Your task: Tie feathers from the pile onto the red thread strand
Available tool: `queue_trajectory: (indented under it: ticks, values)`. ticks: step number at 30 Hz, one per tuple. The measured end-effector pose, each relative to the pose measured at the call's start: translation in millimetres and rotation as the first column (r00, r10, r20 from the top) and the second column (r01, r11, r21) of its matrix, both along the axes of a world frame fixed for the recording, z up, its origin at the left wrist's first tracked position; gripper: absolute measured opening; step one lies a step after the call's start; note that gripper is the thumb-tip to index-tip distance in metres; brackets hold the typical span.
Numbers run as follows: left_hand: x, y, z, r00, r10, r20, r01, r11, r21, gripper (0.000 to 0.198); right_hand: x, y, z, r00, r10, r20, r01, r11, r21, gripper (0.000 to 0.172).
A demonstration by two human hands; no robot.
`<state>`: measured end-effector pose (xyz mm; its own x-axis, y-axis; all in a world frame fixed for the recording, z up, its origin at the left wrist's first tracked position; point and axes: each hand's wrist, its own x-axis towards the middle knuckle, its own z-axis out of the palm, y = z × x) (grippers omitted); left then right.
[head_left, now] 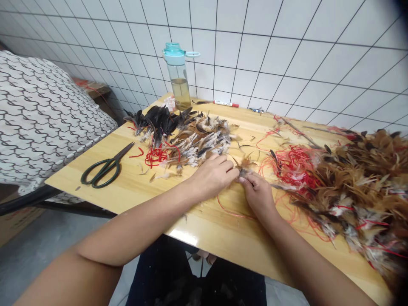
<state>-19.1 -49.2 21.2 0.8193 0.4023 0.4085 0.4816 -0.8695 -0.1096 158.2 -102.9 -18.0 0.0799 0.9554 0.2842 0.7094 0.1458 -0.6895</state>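
Note:
Over the middle of the table, my right hand (259, 193) pinches a small bundle of brown feathers (246, 162) by its base, tips pointing away from me. My left hand (217, 173) is closed right beside it, fingertips meeting the bundle's base; what they hold is hidden. A thin red string (229, 211) curves over the table below both hands. Just beyond my left hand lies a pile of white-and-brown feathers (204, 142), with black feathers (161, 121) at its far left. To the right of my right hand is a tangle of red string (296, 165).
Black-handled scissors (106, 165) lie on the left of the wooden table (197, 225). A large heap of tied brown feathers (360, 178) covers the right side. A water bottle (178, 80) and a red-capped marker (226, 103) are near the tiled wall. Patterned cloth (47, 123) is at left.

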Motion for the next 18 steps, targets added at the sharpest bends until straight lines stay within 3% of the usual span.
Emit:
queue_trajectory:
  ticks: [5, 9, 13, 15, 18]
  values:
    - [4, -7, 1.2, 1.0, -0.005, 0.005, 0.005, 0.999, 0.032, 0.023, -2, -1, -1.7, 0.999, 0.043, 0.008, -0.043, 0.999, 0.016, 0.023]
    - [-1, -2, 3.2, 0.997, 0.019, 0.077, -0.017, 0.999, -0.028, 0.022, -2, 0, 0.4, 0.997, 0.061, -0.039, -0.06, 0.998, 0.005, 0.022]
    - [-22, 21, 5.2, 0.936, 0.234, 0.263, -0.216, 0.972, -0.096, 0.018, 0, 0, 5.4, 0.992, 0.018, -0.126, -0.02, 1.0, -0.008, 0.023]
    - [-35, 33, 3.4, 0.899, 0.349, 0.266, -0.32, 0.936, -0.146, 0.017, 1, 0, 7.3, 0.987, 0.001, -0.16, -0.003, 1.0, -0.015, 0.024]
    - [-48, 44, -4.1, 0.899, 0.393, 0.192, -0.338, 0.903, -0.266, 0.013, 0, -1, 8.1, 0.983, -0.014, -0.186, 0.007, 0.999, -0.037, 0.025]
